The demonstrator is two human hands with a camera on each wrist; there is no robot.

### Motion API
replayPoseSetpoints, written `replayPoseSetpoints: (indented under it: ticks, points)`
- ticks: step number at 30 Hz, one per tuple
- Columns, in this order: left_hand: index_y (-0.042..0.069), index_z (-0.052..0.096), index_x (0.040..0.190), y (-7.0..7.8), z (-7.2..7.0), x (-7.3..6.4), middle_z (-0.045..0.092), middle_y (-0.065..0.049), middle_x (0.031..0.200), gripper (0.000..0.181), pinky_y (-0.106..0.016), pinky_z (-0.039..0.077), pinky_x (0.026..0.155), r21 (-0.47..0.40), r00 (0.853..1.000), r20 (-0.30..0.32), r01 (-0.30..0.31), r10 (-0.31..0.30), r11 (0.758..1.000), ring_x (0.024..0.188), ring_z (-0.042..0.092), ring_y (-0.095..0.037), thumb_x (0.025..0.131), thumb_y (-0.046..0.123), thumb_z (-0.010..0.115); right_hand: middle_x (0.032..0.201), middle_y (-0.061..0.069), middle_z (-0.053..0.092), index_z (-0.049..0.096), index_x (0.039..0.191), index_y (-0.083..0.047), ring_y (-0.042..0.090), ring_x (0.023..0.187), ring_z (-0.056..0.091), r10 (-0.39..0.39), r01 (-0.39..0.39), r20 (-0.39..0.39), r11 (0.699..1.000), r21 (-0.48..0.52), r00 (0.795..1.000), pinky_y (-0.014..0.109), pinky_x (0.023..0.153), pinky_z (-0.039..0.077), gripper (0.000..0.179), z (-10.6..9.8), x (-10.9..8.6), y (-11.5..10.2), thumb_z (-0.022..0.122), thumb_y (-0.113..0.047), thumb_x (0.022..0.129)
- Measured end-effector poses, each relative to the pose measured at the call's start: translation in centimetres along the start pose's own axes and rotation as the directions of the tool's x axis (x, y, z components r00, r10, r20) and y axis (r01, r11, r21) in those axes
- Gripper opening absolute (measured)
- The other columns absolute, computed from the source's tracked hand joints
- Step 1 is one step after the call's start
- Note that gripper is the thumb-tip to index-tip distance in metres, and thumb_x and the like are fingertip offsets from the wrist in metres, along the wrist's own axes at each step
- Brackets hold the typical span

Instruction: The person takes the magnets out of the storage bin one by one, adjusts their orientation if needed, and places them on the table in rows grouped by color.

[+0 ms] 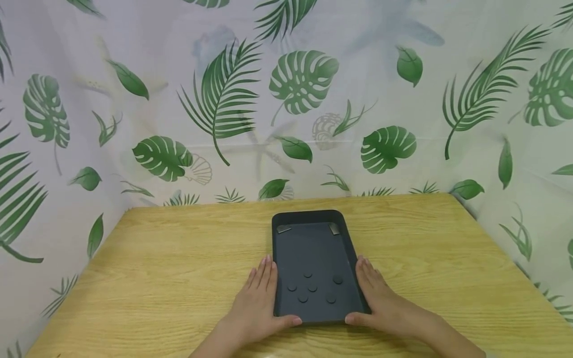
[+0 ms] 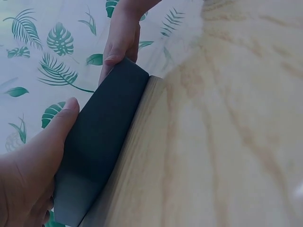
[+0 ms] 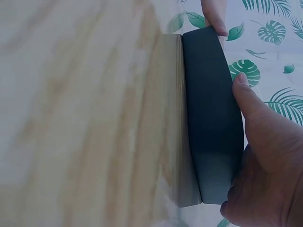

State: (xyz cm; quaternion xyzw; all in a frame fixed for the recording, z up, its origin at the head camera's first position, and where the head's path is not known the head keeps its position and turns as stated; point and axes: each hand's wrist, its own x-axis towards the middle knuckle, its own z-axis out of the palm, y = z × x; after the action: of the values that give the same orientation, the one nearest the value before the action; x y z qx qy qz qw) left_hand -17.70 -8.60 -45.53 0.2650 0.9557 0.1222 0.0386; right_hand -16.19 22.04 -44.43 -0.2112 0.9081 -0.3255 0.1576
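Observation:
A dark rectangular tray lies lengthwise on the wooden table in the head view. My left hand rests against its left side with straight fingers, thumb stretched along the near edge. On the opposite side my right hand mirrors it, fingers straight along the wall and thumb at the near right corner. Several small dark discs are scattered over the near half of the tray floor. One small metallic piece sits in the far left corner, another metallic piece in the far right. Both wrist views show the tray's near wall.
The light wooden table extends on both sides of the tray. Behind it and at the sides hangs a white cloth printed with green leaves.

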Motion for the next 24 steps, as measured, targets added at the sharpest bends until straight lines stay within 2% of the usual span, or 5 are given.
replayPoseSetpoints:
  ticks: [5,8,14,18,24]
  points:
    - [-0.005,0.009,0.149,0.0,-0.2,-0.1,-0.002,-0.021,0.157,0.113,-0.045,0.011,0.116,-0.016,1.0,0.019,-0.002,0.002,1.0,0.145,-0.004,-0.03,0.08,0.079,0.042,0.154,0.019,-0.022,-0.013,0.148,0.002,0.034,0.142,-0.02,0.008,-0.008,-0.006,1.0,-0.019,1.0,0.043,0.113,-0.01,0.109,0.3,-0.2,-0.1,0.062,-0.049,0.087]
    - [-0.005,0.009,0.15,0.0,-0.2,-0.3,-0.003,-0.02,0.157,0.114,-0.046,0.012,0.116,-0.037,0.999,0.037,-0.002,0.004,0.999,0.145,-0.004,-0.03,0.08,0.078,0.043,0.153,0.022,-0.021,-0.012,0.148,0.003,0.039,0.141,-0.019,-0.011,0.011,-0.012,1.0,-0.009,1.0,0.057,0.111,-0.005,0.107,0.5,-0.4,-0.2,0.063,-0.045,0.088]
    - [-0.004,0.007,0.15,0.1,-0.4,-0.4,-0.004,-0.02,0.157,0.115,-0.046,0.012,0.116,-0.046,0.999,0.052,-0.01,0.013,0.999,0.145,-0.004,-0.031,0.079,0.079,0.043,0.154,0.022,-0.02,-0.011,0.148,0.003,0.039,0.141,-0.018,0.013,-0.013,-0.008,1.0,-0.004,1.0,0.054,0.112,-0.005,0.108,0.5,-0.8,-0.6,0.063,-0.047,0.087]
    - [-0.004,0.008,0.15,0.1,-0.6,-0.4,-0.004,-0.02,0.157,0.115,-0.046,0.013,0.116,-0.047,0.999,0.052,-0.012,0.015,0.999,0.145,-0.004,-0.03,0.079,0.079,0.043,0.154,0.024,-0.018,-0.01,0.148,0.005,0.044,0.141,-0.015,0.001,-0.001,0.003,1.0,0.004,1.0,0.066,0.107,0.002,0.107,-0.1,-1.0,-0.9,0.063,-0.045,0.088]
    - [-0.004,0.007,0.15,0.1,-0.9,-0.4,-0.004,-0.02,0.157,0.115,-0.046,0.013,0.116,-0.064,0.998,0.068,-0.004,0.008,0.998,0.145,-0.004,-0.03,0.079,0.079,0.044,0.153,0.026,-0.018,-0.014,0.149,-0.003,0.05,0.138,-0.014,-0.047,0.045,0.035,0.997,0.068,0.998,0.07,0.103,0.004,0.097,-1.5,-1.0,-0.9,0.059,-0.035,0.093]
